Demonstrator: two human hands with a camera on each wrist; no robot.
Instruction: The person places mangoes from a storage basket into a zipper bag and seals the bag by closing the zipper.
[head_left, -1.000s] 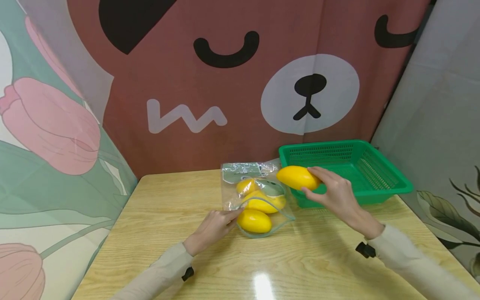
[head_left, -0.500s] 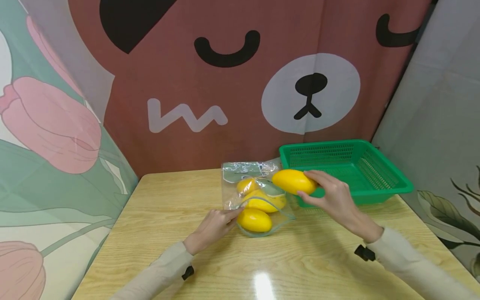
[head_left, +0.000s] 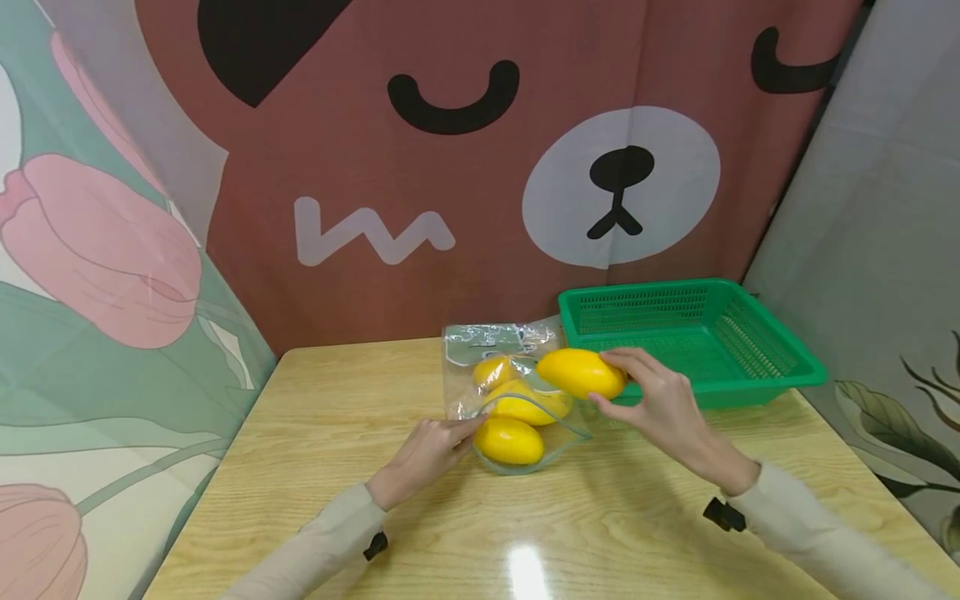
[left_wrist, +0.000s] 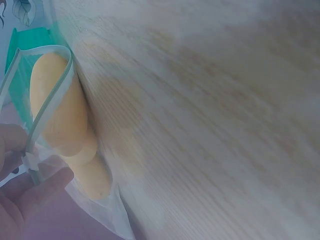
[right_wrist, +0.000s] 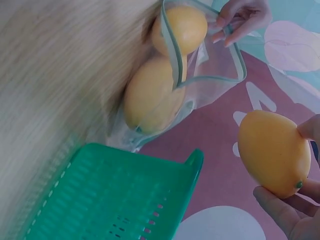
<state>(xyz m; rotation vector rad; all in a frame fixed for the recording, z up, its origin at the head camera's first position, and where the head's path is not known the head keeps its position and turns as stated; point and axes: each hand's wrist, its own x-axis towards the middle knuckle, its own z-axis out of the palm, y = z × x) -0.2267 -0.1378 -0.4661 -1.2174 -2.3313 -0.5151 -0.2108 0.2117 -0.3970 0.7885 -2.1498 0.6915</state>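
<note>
My right hand [head_left: 663, 408] holds a yellow mango [head_left: 577, 372] by its right end, raised above the right side of a clear zip bag [head_left: 459, 383]. In the right wrist view this mango [right_wrist: 275, 150] has a small green stem tip, with thumb and fingers on it. The bag lies on the table, its mouth gaping toward me. Three mangoes show inside, the nearest mango [head_left: 510, 442] just at the mouth. My left hand [head_left: 426, 457] pinches the left edge of that mouth; in the left wrist view, thumb and fingers grip the bag rim [left_wrist: 65, 75] near its slider.
A green plastic basket [head_left: 750, 388] stands at the back right of the wooden table [head_left: 352, 383], close by the bag. Behind the table hangs a curtain [head_left: 360, 300] with a bear print. Patterned cloth also hangs at both sides.
The right hand has moved left and slightly toward me with its mango, from the basket's near corner to over the bag. The left hand and the bag stay in place.
</note>
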